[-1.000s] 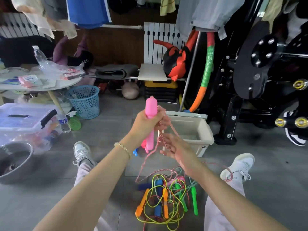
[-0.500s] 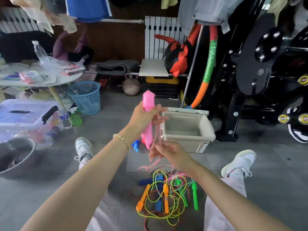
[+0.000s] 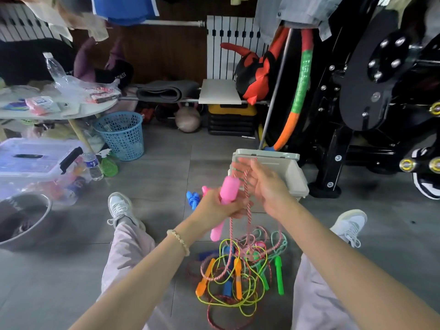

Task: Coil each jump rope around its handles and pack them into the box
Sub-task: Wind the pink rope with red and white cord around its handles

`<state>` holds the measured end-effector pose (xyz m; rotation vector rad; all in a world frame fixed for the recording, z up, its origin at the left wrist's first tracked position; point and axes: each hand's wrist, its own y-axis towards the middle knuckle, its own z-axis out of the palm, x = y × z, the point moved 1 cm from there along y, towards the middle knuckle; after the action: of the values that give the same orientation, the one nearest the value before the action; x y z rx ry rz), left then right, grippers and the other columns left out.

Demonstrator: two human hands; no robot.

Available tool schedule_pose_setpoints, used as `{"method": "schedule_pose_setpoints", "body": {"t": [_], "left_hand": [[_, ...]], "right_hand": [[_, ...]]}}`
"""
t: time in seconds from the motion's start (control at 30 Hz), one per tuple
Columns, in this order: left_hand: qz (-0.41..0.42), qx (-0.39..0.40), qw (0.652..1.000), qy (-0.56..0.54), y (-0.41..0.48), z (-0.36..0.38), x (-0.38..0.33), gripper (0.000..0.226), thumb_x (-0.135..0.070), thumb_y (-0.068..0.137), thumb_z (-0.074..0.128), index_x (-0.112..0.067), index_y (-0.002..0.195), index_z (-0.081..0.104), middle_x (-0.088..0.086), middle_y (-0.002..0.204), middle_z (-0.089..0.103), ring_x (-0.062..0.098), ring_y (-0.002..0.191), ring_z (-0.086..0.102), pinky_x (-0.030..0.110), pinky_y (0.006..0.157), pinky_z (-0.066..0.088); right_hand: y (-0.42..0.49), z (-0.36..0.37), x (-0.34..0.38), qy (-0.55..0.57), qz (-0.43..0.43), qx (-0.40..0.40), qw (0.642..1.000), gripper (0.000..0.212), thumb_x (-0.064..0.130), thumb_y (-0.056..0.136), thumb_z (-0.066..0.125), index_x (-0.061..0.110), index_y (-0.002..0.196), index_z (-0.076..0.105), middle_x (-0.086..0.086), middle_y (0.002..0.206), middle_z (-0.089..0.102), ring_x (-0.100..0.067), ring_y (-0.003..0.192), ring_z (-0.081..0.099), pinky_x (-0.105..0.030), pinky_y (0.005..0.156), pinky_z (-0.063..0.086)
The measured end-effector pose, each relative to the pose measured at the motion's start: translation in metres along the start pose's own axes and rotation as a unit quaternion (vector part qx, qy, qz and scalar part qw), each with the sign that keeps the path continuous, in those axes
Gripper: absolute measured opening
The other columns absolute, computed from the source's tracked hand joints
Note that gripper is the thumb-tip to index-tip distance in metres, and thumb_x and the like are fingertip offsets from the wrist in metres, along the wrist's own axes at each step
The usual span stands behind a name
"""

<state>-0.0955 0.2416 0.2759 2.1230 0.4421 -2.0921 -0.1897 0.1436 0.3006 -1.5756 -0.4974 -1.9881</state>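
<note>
Gripping the pink handles (image 3: 229,189) in my left hand (image 3: 220,206), I hold them tilted just near of the box (image 3: 296,179), above the tangled pile of ropes (image 3: 238,279) on the floor. The striped cord (image 3: 248,206) looks light and limp, so the stiff handles are the place to hold. My right hand (image 3: 265,186) is blurred. Cord crosses its fingers, but I cannot tell whether it is pinched or draped. Half a second ago that hand sat below the handles; now it is up beyond them.

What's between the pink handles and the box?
Only the right hand, up with the rope in front of the box. The left hand holds the pink handles; the rope's tail trails into the pile on the floor.
</note>
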Motion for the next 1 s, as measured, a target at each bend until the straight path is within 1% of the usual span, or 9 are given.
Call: {"method": "schedule_pose_setpoints", "body": {"t": [0.07, 0.13, 0.27, 0.43, 0.5, 0.6, 0.7, 0.87, 1.0], "left_hand": [[0.036, -0.059, 0.997, -0.033, 0.006, -0.006, -0.016, 0.006, -0.004, 0.084, 0.068, -0.007, 0.086, 0.064, 0.001, 0.071, 0.071, 0.011, 0.058, 0.067, 0.023, 0.062, 0.058], [0.066, -0.119, 0.987, -0.085, 0.014, -0.016, -0.032, 0.005, -0.004, 0.085, 0.068, -0.008, 0.085, 0.065, 0.006, 0.075, 0.069, 0.011, 0.058, 0.066, 0.023, 0.059, 0.056], [0.094, -0.189, 0.967, -0.142, 0.031, -0.04, -0.048, 0.006, -0.003, 0.088, 0.064, -0.007, 0.084, 0.061, 0.006, 0.081, 0.07, 0.009, 0.058, 0.067, 0.02, 0.06, 0.056], [0.086, -0.263, 0.941, -0.194, 0.038, -0.067, -0.037, 0.003, -0.008, 0.09, 0.062, -0.01, 0.088, 0.062, 0.005, 0.086, 0.069, 0.009, 0.067, 0.07, 0.019, 0.064, 0.056], [0.049, -0.217, 0.958, -0.179, 0.035, -0.065, -0.023, 0.011, -0.018, 0.094, 0.059, -0.009, 0.096, 0.064, 0.005, 0.094, 0.071, 0.014, 0.077, 0.072, 0.028, 0.076, 0.059], [-0.019, -0.06, 0.992, -0.108, 0.02, -0.041, 0.0, 0.035, -0.033, 0.092, 0.06, -0.003, 0.111, 0.061, 0.01, 0.104, 0.072, 0.026, 0.095, 0.069, 0.048, 0.093, 0.052], [-0.047, 0.037, 0.995, -0.075, -0.002, -0.006, 0.014, 0.032, -0.022, 0.088, 0.061, -0.006, 0.116, 0.059, 0.001, 0.096, 0.074, 0.015, 0.092, 0.071, 0.03, 0.081, 0.057], [-0.012, 0.006, 0.999, -0.042, -0.006, 0.013, 0.025, 0.039, -0.011, 0.083, 0.069, -0.008, 0.12, 0.059, 0.006, 0.097, 0.074, 0.019, 0.092, 0.071, 0.031, 0.086, 0.056], [0.002, 0.017, 0.998, -0.067, -0.004, 0.019, 0.018, 0.02, -0.007, 0.086, 0.065, -0.01, 0.106, 0.063, 0.002, 0.085, 0.074, 0.014, 0.081, 0.072, 0.024, 0.074, 0.057]], "right_hand": [[-0.007, 0.0, -0.008, 0.052, 0.032, 0.036, 0.997, 0.034, 0.033, 0.1, 0.033, 0.017, 0.109, 0.062, -0.005, 0.109, 0.069, -0.016, 0.09, 0.066, -0.035, 0.082, 0.053], [-0.024, 0.002, -0.019, 0.052, 0.061, 0.086, 0.993, 0.036, 0.029, 0.1, 0.031, 0.013, 0.105, 0.064, -0.003, 0.095, 0.073, -0.015, 0.081, 0.068, -0.028, 0.073, 0.056], [-0.056, -0.01, -0.045, -0.105, 0.065, 0.149, 0.981, 0.031, 0.028, 0.094, 0.043, 0.008, 0.102, 0.064, -0.001, 0.076, 0.065, -0.014, 0.07, 0.06, -0.027, 0.076, 0.05], [-0.064, -0.021, -0.042, -0.134, 0.078, 0.132, 0.979, 0.018, 0.015, 0.095, 0.048, 0.009, 0.096, 0.065, -0.004, 0.069, 0.058, -0.013, 0.062, 0.058, -0.026, 0.068, 0.049], [-0.059, -0.019, -0.032, -0.102, 0.054, 0.101, 0.988, 0.018, 0.014, 0.094, 0.049, 0.008, 0.098, 0.066, -0.002, 0.073, 0.065, -0.013, 0.066, 0.063, -0.023, 0.068, 0.054], [-0.042, -0.012, -0.012, -0.034, 0.018, 0.076, 0.996, 0.019, 0.013, 0.095, 0.047, 0.006, 0.099, 0.065, -0.001, 0.079, 0.072, -0.012, 0.072, 0.068, -0.025, 0.075, 0.057], [-0.021, -0.003, 0.004, 0.025, -0.002, 0.043, 0.999, 0.018, 0.014, 0.095, 0.047, 0.008, 0.099, 0.064, 0.0, 0.082, 0.074, -0.01, 0.077, 0.07, -0.021, 0.072, 0.056], [-0.003, 0.001, 0.009, 0.098, -0.007, 0.007, 0.995, 0.018, 0.013, 0.096, 0.047, 0.009, 0.098, 0.064, 0.0, 0.085, 0.074, -0.01, 0.084, 0.07, -0.022, 0.081, 0.055], [-0.003, 0.001, 0.004, 0.078, -0.003, -0.001, 0.997, 0.017, 0.013, 0.096, 0.048, 0.011, 0.1, 0.064, 0.002, 0.088, 0.074, -0.008, 0.088, 0.07, -0.02, 0.083, 0.054]]}}
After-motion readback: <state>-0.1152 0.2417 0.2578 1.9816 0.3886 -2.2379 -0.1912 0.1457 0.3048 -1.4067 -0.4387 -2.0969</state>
